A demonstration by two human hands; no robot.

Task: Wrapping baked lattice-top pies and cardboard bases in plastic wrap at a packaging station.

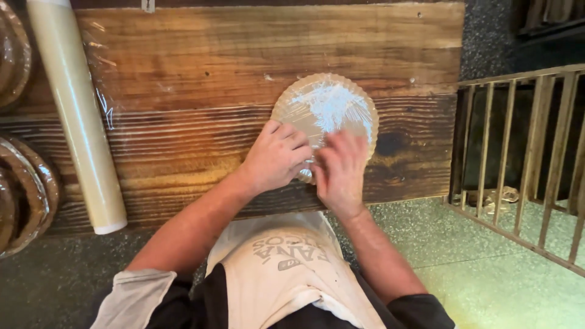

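Clear film is bunched white across the top of a round, scalloped disc (326,109), which lies flat on the wooden table (244,73), right of centre and close to the near edge. The disc is pinned at its near rim by both hands, side by side and almost touching. The left hand (277,155) is laid over the near-left rim with fingers curled and closed down on the film there, apparently so the wrap is kept tight against the disc. The right hand (341,170) is blurred by motion; it is pressed on the near-right rim, fingers together, but whether film is pinched under them cannot be told. The gathered film sits toward the far side of the disc, which suggests it is being drawn over from there and tucked at the near edge.

Off to the left, a long roll (76,116) of wrap is set at a slant on the table, well apart from the hands, with a loose sheet of film trailing beside it. Dark round stacked trays (27,189) are seen at the left border. A wooden railing (518,158) stands to the right, beyond the table.
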